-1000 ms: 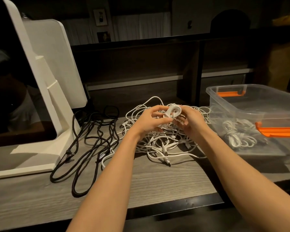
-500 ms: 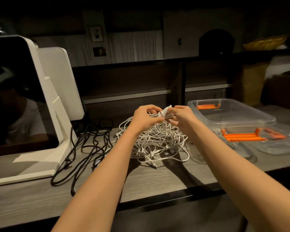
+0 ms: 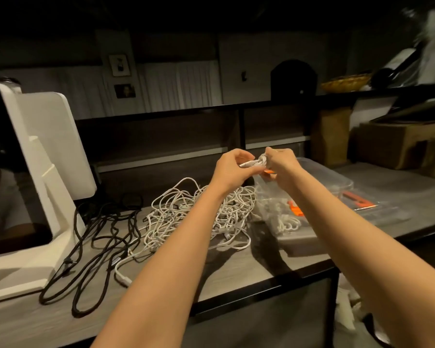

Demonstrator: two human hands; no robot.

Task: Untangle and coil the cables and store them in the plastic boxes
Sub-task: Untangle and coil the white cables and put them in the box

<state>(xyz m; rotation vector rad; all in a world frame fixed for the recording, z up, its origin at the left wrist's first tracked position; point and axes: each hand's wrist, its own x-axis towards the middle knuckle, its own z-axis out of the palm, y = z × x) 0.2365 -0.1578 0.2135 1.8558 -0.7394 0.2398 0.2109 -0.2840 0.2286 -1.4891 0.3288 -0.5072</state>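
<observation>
My left hand (image 3: 232,169) and my right hand (image 3: 279,163) are raised together above the table, both gripping a small coiled white cable (image 3: 258,162) between them. Below lies a tangled heap of white cables (image 3: 194,217). To its left lies a loose bunch of black cables (image 3: 98,237). A clear plastic box (image 3: 324,177) with orange latches stands on the right, partly behind my right arm. White coiled cable (image 3: 286,223) lies in a clear container at its front.
A white monitor stand (image 3: 48,172) and dark screen fill the left of the grey wooden table (image 3: 236,270). Another clear lid with an orange latch (image 3: 359,200) lies right of the box. Cardboard boxes (image 3: 397,144) sit at the far right. Behind is a dark shelf.
Both hands have lifted the coiled white cable up off the heap and carried it right, toward the clear box. The view has tilted up and swung right.
</observation>
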